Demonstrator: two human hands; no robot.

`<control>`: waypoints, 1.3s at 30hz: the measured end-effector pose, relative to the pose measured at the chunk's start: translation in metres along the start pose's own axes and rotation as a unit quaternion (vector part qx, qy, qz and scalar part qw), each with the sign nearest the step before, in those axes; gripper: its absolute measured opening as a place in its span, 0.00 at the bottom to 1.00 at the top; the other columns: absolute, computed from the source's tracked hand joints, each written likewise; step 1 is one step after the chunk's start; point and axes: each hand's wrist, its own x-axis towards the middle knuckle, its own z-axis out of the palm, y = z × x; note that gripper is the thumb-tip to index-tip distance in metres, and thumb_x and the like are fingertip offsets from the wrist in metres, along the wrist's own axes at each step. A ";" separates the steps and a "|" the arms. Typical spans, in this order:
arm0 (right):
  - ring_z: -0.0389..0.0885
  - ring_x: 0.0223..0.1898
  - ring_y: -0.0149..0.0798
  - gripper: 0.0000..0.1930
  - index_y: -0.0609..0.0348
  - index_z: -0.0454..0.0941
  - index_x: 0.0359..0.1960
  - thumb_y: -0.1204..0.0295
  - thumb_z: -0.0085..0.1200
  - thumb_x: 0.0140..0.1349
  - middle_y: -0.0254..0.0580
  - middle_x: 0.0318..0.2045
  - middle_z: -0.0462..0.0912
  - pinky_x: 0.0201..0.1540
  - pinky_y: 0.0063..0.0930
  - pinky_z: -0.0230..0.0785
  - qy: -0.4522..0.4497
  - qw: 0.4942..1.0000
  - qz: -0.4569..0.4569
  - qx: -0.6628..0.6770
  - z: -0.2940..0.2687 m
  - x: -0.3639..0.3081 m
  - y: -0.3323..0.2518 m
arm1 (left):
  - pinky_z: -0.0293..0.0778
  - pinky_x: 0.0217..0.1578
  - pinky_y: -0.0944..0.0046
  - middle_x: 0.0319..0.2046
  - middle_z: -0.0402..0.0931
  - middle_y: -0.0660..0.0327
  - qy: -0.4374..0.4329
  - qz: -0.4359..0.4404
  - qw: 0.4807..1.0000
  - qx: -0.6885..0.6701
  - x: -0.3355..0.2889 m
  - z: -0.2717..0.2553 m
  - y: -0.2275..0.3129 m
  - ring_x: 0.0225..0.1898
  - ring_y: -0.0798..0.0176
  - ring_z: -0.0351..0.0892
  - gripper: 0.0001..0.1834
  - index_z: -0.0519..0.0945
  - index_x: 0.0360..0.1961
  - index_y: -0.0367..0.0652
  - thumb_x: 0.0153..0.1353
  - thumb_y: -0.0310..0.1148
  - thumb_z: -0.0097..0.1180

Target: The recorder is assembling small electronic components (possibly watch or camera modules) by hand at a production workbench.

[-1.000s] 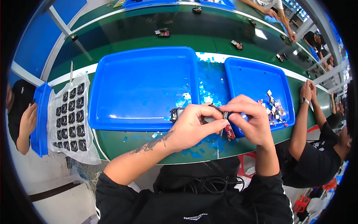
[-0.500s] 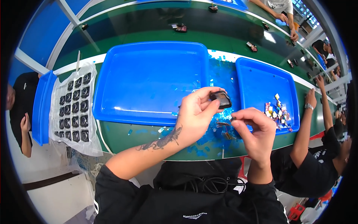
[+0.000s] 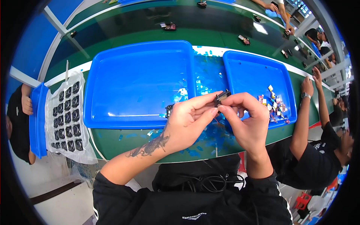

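My left hand [image 3: 189,118] is closed around a small black plastic housing [image 3: 224,94], which is tilted nearly edge-on above the gap between two blue trays. My right hand [image 3: 249,122] meets it there, thumb and forefinger pinched at its near side. The fingers hide most of the housing and any small piece between them. Another black part [image 3: 169,110] shows beside the back of my left hand, at the large tray's right end. Below my hands, the green tabletop [image 3: 180,144] carries scattered blue film scraps.
The large blue tray [image 3: 138,42] holds a few pale scraps. A smaller blue tray [image 3: 258,56] contains several small electronic pieces [image 3: 275,105]. At left, rows of black round-faced units [image 3: 68,117] sit in a plastic-lined tray. Beyond is a dark belt [image 3: 127,22] with small assemblies. Co-workers' arms [image 3: 302,127] are at right.
My right hand has moved left to the housing, which has turned from face-up to nearly edge-on. The whole view has shifted slightly. At far left, a person's hand now rests by the blue tray.
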 end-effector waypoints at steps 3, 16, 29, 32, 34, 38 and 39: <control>0.73 0.22 0.23 0.06 0.63 0.82 0.32 0.82 0.64 0.53 0.34 0.26 0.83 0.25 0.19 0.63 -0.001 1.000 0.014 0.019 -0.002 0.000 0.000 | 0.73 0.57 0.65 0.55 0.75 0.51 -0.006 -0.004 1.000 0.000 0.001 0.000 0.002 0.56 0.63 0.76 0.21 0.68 0.62 0.29 0.68 0.21 0.49; 0.75 0.23 0.25 0.06 0.64 0.83 0.33 0.81 0.65 0.53 0.38 0.26 0.84 0.28 0.20 0.68 -0.010 0.999 0.023 0.047 -0.001 -0.001 0.007 | 0.75 0.53 0.67 0.51 0.78 0.55 -0.007 0.014 0.999 0.033 0.002 0.000 0.000 0.51 0.68 0.77 0.20 0.70 0.61 0.30 0.69 0.22 0.49; 0.76 0.26 0.27 0.06 0.63 0.83 0.34 0.82 0.63 0.53 0.38 0.28 0.84 0.32 0.21 0.69 -0.024 0.997 0.037 0.062 -0.005 -0.002 0.008 | 0.72 0.55 0.68 0.52 0.77 0.55 0.001 0.006 1.000 0.029 0.000 0.000 -0.003 0.52 0.69 0.76 0.20 0.70 0.61 0.28 0.70 0.23 0.48; 0.76 0.25 0.27 0.07 0.64 0.84 0.35 0.82 0.63 0.54 0.39 0.28 0.84 0.33 0.22 0.69 -0.014 0.997 0.032 0.074 -0.005 -0.004 0.006 | 0.72 0.56 0.67 0.54 0.76 0.53 0.000 0.017 1.000 0.016 -0.001 0.001 -0.004 0.54 0.67 0.75 0.20 0.70 0.61 0.28 0.69 0.22 0.48; 0.77 0.29 0.25 0.05 0.67 0.83 0.32 0.84 0.62 0.54 0.38 0.29 0.83 0.35 0.18 0.69 -0.014 0.995 0.055 0.087 -0.004 -0.004 0.002 | 0.72 0.56 0.67 0.55 0.76 0.53 -0.001 0.030 1.000 0.009 -0.001 0.001 -0.004 0.54 0.67 0.75 0.20 0.69 0.61 0.28 0.69 0.22 0.49; 0.75 0.25 0.27 0.08 0.64 0.84 0.36 0.82 0.63 0.54 0.39 0.29 0.85 0.32 0.21 0.69 0.000 0.997 0.032 0.069 -0.006 -0.006 0.003 | 0.71 0.58 0.67 0.55 0.75 0.53 -0.008 0.009 1.000 -0.013 -0.001 0.003 -0.001 0.55 0.66 0.75 0.21 0.69 0.62 0.28 0.69 0.21 0.49; 0.76 0.25 0.27 0.07 0.64 0.84 0.36 0.83 0.63 0.54 0.39 0.29 0.85 0.31 0.20 0.69 0.001 0.997 0.032 0.072 -0.006 -0.007 0.003 | 0.71 0.58 0.66 0.55 0.75 0.53 -0.006 0.011 1.000 -0.013 -0.002 0.003 -0.002 0.55 0.65 0.75 0.21 0.68 0.62 0.28 0.69 0.21 0.49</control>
